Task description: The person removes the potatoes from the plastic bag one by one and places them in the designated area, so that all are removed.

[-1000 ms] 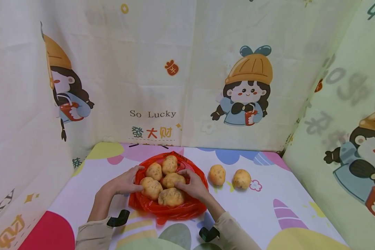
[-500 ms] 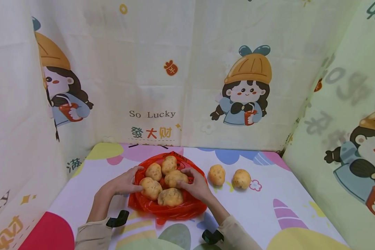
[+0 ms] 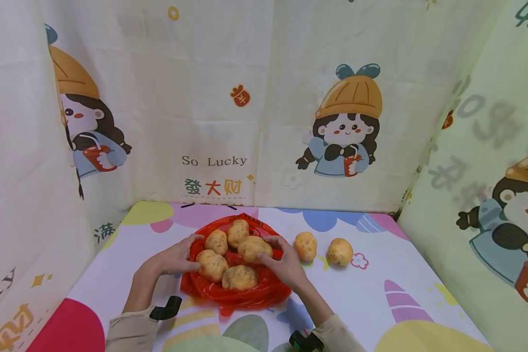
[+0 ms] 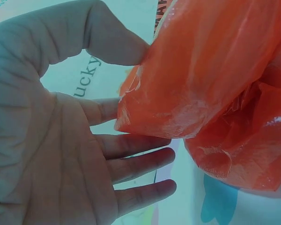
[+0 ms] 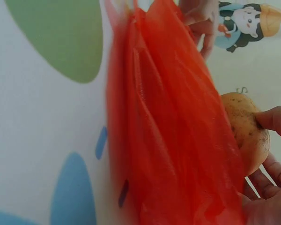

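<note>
In the head view a red plastic bag (image 3: 268, 288) lies with its mouth spread, several potatoes inside. My right hand (image 3: 288, 266) grips one potato (image 3: 251, 248) between thumb and fingers, over the bag's right half. The right wrist view shows this potato (image 5: 243, 129) raised beyond the bag's side wall. At the bag's left rim is my left hand (image 3: 173, 256); in the left wrist view its thumb and index finger hold the red plastic (image 4: 173, 89) while the other fingers extend below. Another potato (image 3: 213, 265) lies close by the left thumb, and a further potato (image 3: 240, 278) sits near the front.
Two potatoes stand on the patterned tablecloth (image 3: 334, 303) right of the bag: a nearer potato (image 3: 305, 246) and a farther potato (image 3: 341, 252). A printed cloth (image 3: 273, 122) hangs behind the table, with more cloth at both sides.
My right hand has moved right and slightly up with its potato, away from the other potatoes in the bag. My left hand has stayed at the rim.
</note>
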{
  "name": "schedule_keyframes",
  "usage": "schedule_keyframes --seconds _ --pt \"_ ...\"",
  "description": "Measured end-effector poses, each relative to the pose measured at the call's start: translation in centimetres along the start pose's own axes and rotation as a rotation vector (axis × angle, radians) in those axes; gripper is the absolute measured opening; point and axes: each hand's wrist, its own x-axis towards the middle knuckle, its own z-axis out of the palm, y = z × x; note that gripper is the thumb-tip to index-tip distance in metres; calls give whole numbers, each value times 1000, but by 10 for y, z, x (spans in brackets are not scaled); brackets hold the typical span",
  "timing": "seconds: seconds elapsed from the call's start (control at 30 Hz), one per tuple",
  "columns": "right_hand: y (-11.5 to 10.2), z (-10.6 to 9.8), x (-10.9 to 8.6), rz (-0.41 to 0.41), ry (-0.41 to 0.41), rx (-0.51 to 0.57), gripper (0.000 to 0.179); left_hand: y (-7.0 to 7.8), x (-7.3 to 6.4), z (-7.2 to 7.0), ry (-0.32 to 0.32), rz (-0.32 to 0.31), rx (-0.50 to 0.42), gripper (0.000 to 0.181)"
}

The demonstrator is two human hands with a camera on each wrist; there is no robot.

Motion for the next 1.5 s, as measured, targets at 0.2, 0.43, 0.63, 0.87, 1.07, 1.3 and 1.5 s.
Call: schedule_keyframes --seconds 0.2,0.43,0.63,0.87,1.07,1.3,1.5 --pt "-5 -10 -8 28 31 15 48 -3 0 1 -18 7 -23 81" --pt "-5 -21 -17 44 49 14 51 -5 -2 2 -32 -1 -26 82" --pt "-5 -29 -23 24 66 67 49 -3 -2 2 -36 -12 -19 83" --pt "-5 -39 -30 31 107 87 48 0 0 1 -30 -6 -7 84" --pt "0 -51 -39 62 142 94 48 -1 1 3 -35 -12 -12 85" --pt "7 -66 -49 81 188 90 47 -3 0 4 -38 -16 2 84" --pt "10 -79 -49 71 226 95 48 -2 3 3 -38 -9 0 83"
